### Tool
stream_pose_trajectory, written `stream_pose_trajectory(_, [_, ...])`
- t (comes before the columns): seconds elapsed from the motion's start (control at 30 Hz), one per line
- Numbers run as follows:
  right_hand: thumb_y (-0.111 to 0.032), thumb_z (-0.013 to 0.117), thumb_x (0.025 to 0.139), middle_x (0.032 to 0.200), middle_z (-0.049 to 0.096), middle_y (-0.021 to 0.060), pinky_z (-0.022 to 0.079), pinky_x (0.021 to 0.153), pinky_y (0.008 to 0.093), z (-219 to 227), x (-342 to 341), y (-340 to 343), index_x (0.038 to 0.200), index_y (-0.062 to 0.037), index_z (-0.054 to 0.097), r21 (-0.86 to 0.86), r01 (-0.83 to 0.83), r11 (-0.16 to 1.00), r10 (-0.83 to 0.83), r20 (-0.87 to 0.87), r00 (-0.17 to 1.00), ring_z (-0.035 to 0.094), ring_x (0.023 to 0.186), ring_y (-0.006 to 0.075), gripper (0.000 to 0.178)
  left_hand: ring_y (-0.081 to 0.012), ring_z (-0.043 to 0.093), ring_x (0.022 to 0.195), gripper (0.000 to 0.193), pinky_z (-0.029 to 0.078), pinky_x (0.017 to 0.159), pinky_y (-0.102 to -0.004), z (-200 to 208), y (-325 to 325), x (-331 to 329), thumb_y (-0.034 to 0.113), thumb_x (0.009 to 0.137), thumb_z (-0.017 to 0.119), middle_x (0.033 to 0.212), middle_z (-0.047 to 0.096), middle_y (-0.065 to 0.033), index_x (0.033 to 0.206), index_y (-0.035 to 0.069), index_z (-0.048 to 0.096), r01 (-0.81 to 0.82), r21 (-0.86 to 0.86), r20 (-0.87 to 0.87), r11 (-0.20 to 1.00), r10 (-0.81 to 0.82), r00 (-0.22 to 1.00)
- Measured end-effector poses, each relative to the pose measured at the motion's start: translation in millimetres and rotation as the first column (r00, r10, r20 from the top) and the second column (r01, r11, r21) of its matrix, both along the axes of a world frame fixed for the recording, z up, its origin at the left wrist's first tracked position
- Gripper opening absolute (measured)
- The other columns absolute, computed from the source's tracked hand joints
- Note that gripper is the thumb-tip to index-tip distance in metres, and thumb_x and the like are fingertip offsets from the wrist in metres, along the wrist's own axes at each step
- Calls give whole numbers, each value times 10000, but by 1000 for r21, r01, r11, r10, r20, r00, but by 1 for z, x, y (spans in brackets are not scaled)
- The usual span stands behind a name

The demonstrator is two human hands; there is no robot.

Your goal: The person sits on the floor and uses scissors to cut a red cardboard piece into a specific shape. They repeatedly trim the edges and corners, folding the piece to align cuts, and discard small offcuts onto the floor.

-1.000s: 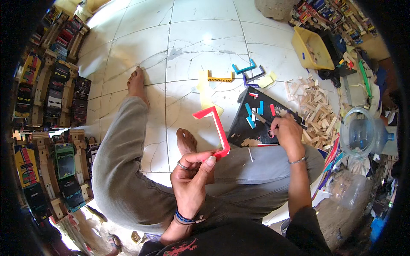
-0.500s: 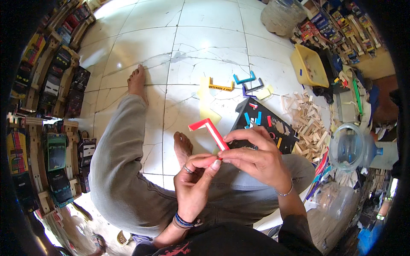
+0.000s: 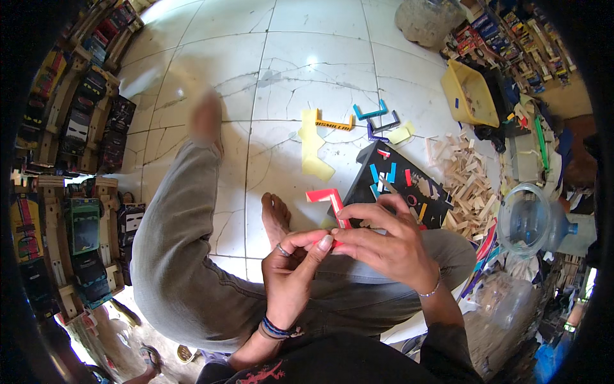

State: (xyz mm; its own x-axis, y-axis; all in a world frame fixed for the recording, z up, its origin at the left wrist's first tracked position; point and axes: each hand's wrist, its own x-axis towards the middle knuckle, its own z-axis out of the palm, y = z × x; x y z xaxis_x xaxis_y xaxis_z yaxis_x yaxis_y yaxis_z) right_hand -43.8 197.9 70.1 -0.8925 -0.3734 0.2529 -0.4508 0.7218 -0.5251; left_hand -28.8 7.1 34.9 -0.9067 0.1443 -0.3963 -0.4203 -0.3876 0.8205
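Above my lap, both hands are at a red angular bracket with white along its inner face. My left hand pinches its near end between thumb and forefinger. The fingers of my right hand close on the same bracket from the right, covering part of its long side. Its far arm sticks out freely to the left. Beyond my right knee lies a black board with small blue, red, white and yellow strips on it. Whether a strip is between my fingertips I cannot tell.
Farther out on the cracked white tiles lie a yellow bracket, a teal bracket and yellow paper pieces. To the right are a heap of wooden blocks, a yellow tub and a clear water jug. Loaded wooden racks stand at left.
The red bracket has shifted slightly right and nearer to me, its angle turned a little. My fingers have closed further around its near end. The whole view has tilted slightly.
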Motion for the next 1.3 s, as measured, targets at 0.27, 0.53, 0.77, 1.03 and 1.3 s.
stream_pose_trajectory(0.27, [-295,836,762,1101,661,4,468,855,342,-6,-8,13,1050,-151,742,-153,-15,988,17,14,1000,634,966,167,336,-119,672,975,267,522,869,-246,6,8,0,13,936,710,1057,723,-90,1193,-5,637,-16,48,-75,999,20,997])
stream_pose_trajectory(0.53, [-197,914,656,1082,668,81,534,826,352,-22,-8,18,1028,-73,739,-358,90,929,-43,138,989,661,976,240,429,-141,656,1031,329,518,887,-259,-2,6,-2,-11,927,708,1188,677,-128,1225,4,571,17,18,-71,1000,-16,997])
stream_pose_trajectory(0.77, [-194,902,651,1010,700,46,527,808,337,-36,0,22,928,-80,743,-429,87,899,-25,147,989,667,938,209,339,-147,644,1051,522,509,916,-277,-5,12,-2,-33,920,699,1142,683,-110,1380,43,464,33,11,-172,999,-31,985])
stream_pose_trajectory(1.03, [-260,858,706,1043,709,-20,487,827,334,-34,8,24,1027,-148,735,-407,53,912,-77,-44,996,665,910,163,362,-167,640,1093,779,509,965,-309,-10,16,-2,-20,884,741,1151,689,-126,1525,53,304,63,33,-369,997,-46,928])
stream_pose_trajectory(1.3, [-179,864,703,982,720,44,530,731,336,-34,13,26,988,-90,762,-552,87,829,-98,11,995,666,850,221,315,-217,638,1153,962,489,1021,-367,-6,22,-1,8,806,826,1158,695,-146,1563,41,232,75,74,-310,994,-48,950])
